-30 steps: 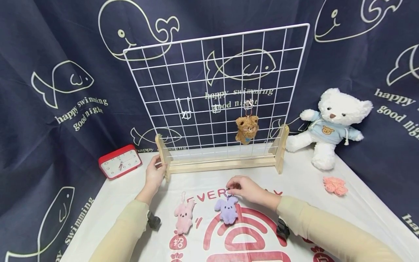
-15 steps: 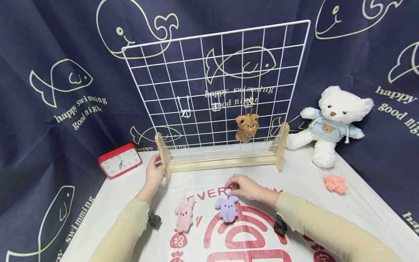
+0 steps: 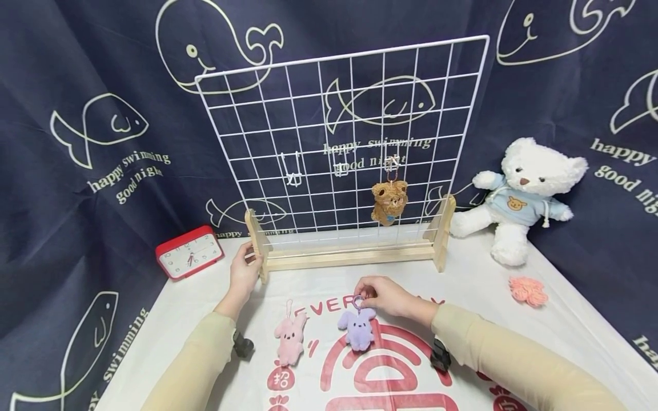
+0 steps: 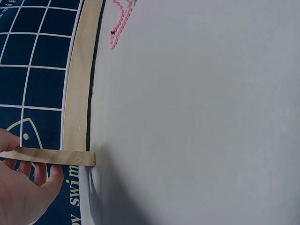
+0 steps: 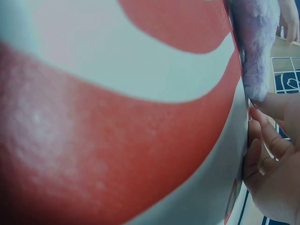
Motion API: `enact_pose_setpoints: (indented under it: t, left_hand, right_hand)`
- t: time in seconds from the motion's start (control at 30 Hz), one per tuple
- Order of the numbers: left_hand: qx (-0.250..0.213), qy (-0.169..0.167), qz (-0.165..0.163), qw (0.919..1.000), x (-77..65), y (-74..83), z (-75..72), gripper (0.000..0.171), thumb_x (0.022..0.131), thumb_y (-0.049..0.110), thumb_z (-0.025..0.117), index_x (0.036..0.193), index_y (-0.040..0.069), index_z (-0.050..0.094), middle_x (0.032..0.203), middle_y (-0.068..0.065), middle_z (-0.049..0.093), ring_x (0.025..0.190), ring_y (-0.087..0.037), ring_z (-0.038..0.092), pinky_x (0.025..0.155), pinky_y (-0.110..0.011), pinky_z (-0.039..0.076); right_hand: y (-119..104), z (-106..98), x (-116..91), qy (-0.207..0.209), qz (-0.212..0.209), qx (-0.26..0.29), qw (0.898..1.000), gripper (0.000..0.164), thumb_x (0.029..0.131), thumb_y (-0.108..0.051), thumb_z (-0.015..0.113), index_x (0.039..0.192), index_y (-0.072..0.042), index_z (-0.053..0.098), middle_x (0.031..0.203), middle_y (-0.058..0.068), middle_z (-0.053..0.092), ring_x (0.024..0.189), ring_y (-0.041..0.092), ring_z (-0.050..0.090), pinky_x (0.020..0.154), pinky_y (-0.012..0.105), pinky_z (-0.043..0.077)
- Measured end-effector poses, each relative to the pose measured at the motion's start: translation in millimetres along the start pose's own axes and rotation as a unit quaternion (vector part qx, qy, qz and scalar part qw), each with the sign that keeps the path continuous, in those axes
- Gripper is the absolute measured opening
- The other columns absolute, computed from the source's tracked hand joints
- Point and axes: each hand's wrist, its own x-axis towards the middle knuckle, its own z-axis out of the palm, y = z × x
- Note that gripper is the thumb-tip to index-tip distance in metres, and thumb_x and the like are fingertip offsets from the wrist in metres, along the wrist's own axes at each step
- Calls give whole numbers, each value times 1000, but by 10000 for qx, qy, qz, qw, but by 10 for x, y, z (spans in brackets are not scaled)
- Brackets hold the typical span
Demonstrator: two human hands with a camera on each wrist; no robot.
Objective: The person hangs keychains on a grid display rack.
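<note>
My left hand [image 3: 244, 275] grips the left upright [image 3: 257, 242] of the wooden stand that holds a white wire grid [image 3: 319, 60]. In the left wrist view, thumb and fingers lie on either side of that wooden piece [image 4: 77, 157]. With my right hand [image 3: 388, 297] I pinch the ring at the top of a purple plush keychain [image 3: 358, 331], which lies on the table. The right wrist view shows its fur [image 5: 255, 47] close by the thumb. Left of it lies a pink plush keychain [image 3: 290, 342] with a beaded loop [image 4: 119, 28]. A brown bear keychain [image 3: 389, 202] hangs from the grid.
Two white hooks, a left hook [image 3: 293, 178] and a middle hook [image 3: 341, 169], hang on the grid. A red alarm clock [image 3: 189, 254] stands left of the stand. At the right sit a white teddy bear [image 3: 519, 200] and a coral-coloured knitted piece [image 3: 528, 291].
The ring of the purple plush keychain now stands out more clearly at my right fingertips. Both hands stay almost where they were.
</note>
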Motion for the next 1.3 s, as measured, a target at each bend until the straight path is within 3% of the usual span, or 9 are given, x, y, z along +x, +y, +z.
enact_pose_setpoints:
  t: [0.2, 0.53, 0.8, 0.97, 1.1, 1.3]
  left_hand:
    - [-6, 22, -32, 10000, -7, 10, 8, 50, 95, -2, 58, 144, -1, 48, 137, -27, 54, 125, -43, 54, 106, -52, 51]
    - [3, 32, -38, 10000, -7, -3, 8, 50, 95, -2, 57, 144, 0, 48, 138, -26, 54, 126, -43, 54, 106, -53, 50]
    - [30, 13, -70, 10000, -5, 2, 4, 50, 95, -2, 58, 145, 0, 48, 138, -26, 54, 126, -42, 53, 106, -52, 51]
    - [21, 24, -51, 10000, 0, -7, 5, 50, 95, -2, 58, 144, 0, 49, 138, -26, 54, 126, -43, 53, 106, -52, 50]
    - [23, 16, -32, 10000, 4, -16, 8, 50, 96, -2, 58, 145, 0, 48, 138, -26, 53, 126, -43, 53, 106, -53, 50]
    - [0, 11, -43, 10000, 4, -15, 8, 50, 96, -1, 58, 145, 0, 48, 139, -26, 53, 127, -43, 53, 107, -52, 50]
  right_hand:
    - [1, -1, -28, 81, 68, 156, 9998, 14, 87, 2, 75, 96, -7, 70, 79, -8, 62, 75, 4, 56, 69, 24, 50]
    - [-36, -54, -44, 262, 323, 465, 9981, 7, 90, -1, 72, 93, -7, 75, 85, -5, 70, 71, 6, 60, 67, 22, 52]
    - [-105, -78, -38, 342, 234, 953, 9946, 4, 91, 1, 72, 95, 0, 73, 86, 7, 71, 68, 18, 66, 61, 20, 51]
    - [-137, -97, -31, 397, 165, 1043, 9936, 4, 90, 1, 72, 94, 1, 72, 85, 6, 72, 71, 28, 69, 61, 20, 53]
    - [-164, -118, -25, 449, 92, 1235, 9913, 4, 90, 2, 71, 94, 3, 71, 84, 6, 71, 72, 35, 70, 62, 25, 59]
    - [-218, -159, -3, 545, 139, 1410, 9884, 5, 89, 3, 72, 93, 1, 72, 84, 7, 70, 73, 42, 70, 64, 41, 64]
